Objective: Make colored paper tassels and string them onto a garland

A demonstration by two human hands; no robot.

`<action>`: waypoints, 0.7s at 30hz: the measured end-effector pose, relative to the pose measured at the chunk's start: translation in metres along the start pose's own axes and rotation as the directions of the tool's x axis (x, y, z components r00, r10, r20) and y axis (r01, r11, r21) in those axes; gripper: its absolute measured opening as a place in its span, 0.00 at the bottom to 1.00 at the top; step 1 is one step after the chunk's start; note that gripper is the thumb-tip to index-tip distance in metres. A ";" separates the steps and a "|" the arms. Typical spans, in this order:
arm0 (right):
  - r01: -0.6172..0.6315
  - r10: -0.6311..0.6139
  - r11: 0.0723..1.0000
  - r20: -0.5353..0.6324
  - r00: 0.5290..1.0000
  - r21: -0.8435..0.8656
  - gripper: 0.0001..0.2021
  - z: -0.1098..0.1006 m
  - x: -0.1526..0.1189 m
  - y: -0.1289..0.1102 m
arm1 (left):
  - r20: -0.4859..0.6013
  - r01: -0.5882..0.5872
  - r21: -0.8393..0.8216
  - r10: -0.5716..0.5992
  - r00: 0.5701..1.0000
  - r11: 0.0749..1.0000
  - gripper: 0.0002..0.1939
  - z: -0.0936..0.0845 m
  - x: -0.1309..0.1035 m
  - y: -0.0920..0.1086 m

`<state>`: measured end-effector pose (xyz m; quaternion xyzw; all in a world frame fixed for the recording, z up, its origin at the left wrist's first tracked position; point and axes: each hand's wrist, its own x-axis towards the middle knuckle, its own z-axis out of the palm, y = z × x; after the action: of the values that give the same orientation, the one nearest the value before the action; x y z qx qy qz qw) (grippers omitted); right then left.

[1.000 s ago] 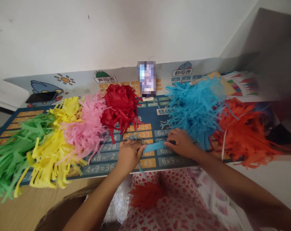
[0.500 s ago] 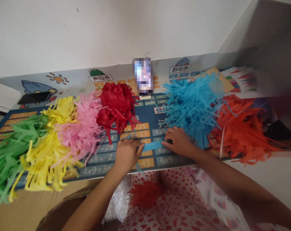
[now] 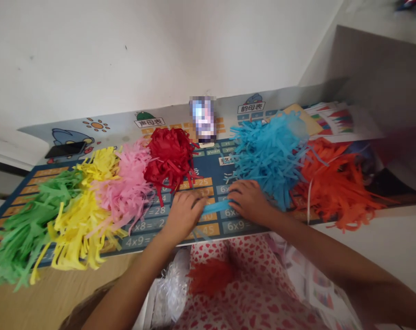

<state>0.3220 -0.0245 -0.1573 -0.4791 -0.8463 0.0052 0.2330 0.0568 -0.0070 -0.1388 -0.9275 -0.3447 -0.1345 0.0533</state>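
Note:
A narrow blue paper strip [image 3: 216,207] runs between my two hands near the table's front edge. My left hand [image 3: 186,213] has its fingers closed around the strip's left end, with thin blue fringe hanging below it. At the other end, my right hand [image 3: 251,201] grips the strip with curled fingers. Just beyond my right hand lies a pile of blue fringed paper [image 3: 269,156]. A bunch of red fringed paper [image 3: 169,158] rests behind my left hand. The fingertips on both sides are partly hidden.
Pink [image 3: 125,192], yellow [image 3: 80,233] and green [image 3: 36,224] fringe bunches spread leftward; orange fringe [image 3: 341,183] lies at right. A lit phone [image 3: 203,120] leans at the back. A dark phone [image 3: 66,149] lies back left. Orange fringe [image 3: 211,276] sits on my lap.
The view has shifted slightly. My fingers now cover more of the strip's ends, and both hands stay close together with the blue strip held between them.

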 end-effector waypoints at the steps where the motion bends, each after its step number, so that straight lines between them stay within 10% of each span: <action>1: 0.104 -0.105 0.993 -0.024 0.994 -0.047 0.02 -0.001 -0.001 -0.002 | 0.028 -0.130 -0.004 0.130 0.991 0.991 0.12 -0.002 0.000 -0.003; 4: 0.298 -0.301 0.945 0.000 0.954 -0.135 0.07 -0.005 -0.002 -0.007 | 0.149 -0.340 -0.021 0.339 0.929 0.940 0.09 -0.009 0.002 -0.004; 9: 0.441 -0.439 0.886 0.045 0.897 -0.142 0.09 -0.005 0.003 -0.003 | 0.178 -0.205 0.029 0.197 0.964 0.978 0.13 -0.013 0.011 0.012; 16: 0.211 -0.210 0.976 0.041 0.977 -0.046 0.05 0.002 0.017 -0.007 | 0.026 -0.107 0.004 0.107 0.994 0.994 0.09 0.004 0.010 0.010; 21: 0.266 -0.246 0.951 0.137 0.960 -0.157 0.06 0.000 0.010 -0.025 | -0.049 -0.067 0.008 0.067 0.997 0.998 0.10 0.004 -0.003 0.011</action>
<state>0.2971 -0.0301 -0.1478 -0.3827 -0.9105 -0.0714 0.1396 0.0626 -0.0163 -0.1436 -0.9347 -0.3125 -0.1544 0.0694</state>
